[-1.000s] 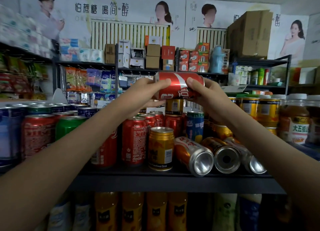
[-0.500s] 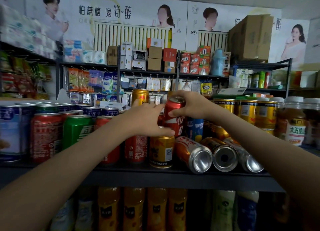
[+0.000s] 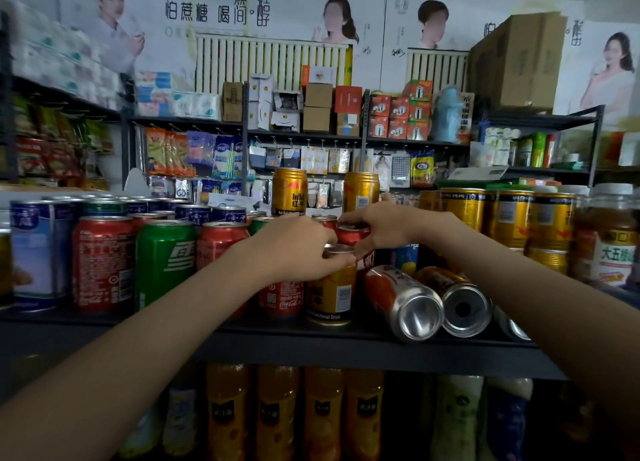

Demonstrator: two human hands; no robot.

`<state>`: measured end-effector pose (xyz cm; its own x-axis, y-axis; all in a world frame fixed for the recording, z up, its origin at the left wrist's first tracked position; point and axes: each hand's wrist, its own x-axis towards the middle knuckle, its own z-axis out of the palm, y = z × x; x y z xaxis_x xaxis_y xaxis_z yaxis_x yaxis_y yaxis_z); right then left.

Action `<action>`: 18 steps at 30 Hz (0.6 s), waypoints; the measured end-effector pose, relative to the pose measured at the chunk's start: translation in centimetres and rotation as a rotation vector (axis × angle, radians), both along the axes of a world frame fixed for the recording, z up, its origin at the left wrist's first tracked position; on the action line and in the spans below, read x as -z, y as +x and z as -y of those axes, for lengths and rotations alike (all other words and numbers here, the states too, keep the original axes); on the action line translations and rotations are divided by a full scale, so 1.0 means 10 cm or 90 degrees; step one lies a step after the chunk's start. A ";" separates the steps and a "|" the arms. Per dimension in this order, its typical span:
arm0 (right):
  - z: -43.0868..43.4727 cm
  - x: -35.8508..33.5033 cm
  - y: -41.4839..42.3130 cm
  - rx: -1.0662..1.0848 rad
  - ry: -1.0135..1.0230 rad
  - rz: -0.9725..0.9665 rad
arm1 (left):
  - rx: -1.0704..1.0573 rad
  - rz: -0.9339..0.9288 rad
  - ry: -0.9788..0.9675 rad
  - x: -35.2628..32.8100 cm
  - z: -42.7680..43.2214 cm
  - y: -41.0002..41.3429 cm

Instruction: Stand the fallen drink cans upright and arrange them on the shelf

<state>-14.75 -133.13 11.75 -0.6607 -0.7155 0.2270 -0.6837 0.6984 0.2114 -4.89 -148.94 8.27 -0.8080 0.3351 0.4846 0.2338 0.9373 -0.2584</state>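
Observation:
A red cola can (image 3: 354, 235) stands upright in the second row on the dark shelf (image 3: 311, 343), behind a gold can (image 3: 330, 294). My right hand (image 3: 384, 227) grips the red can's top rim from the right. My left hand (image 3: 294, 249) reaches in from the left above the gold can, thumb and fingers against the red can's side. To the right, an orange can (image 3: 398, 296) and a gold-brown can (image 3: 450, 296) lie on their sides, bases toward me. A third fallen can (image 3: 512, 327) is mostly hidden by my right arm.
Upright red, green and blue cans (image 3: 162, 263) fill the shelf's left side. Two tall gold cans (image 3: 289, 192) stand on top at the back. Stacked gold cans (image 3: 505, 218) and a jar (image 3: 613, 246) crowd the right. Bottles (image 3: 277, 415) line the shelf below.
Both hands brought the red cola can down from a sideways hold in the air, turned it upright and lowered it into the second row behind the gold can.

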 end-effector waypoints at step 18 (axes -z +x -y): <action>-0.15 0.11 0.08 -0.032 -0.043 -0.071 | 0.029 -0.131 -0.036 0.18 0.00 -0.01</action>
<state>-13.97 -131.65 10.66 -0.5931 -0.7274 0.3451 -0.6928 0.6795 0.2415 -4.96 -148.90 6.43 -0.6778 0.4006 0.6165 0.2125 0.9095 -0.3574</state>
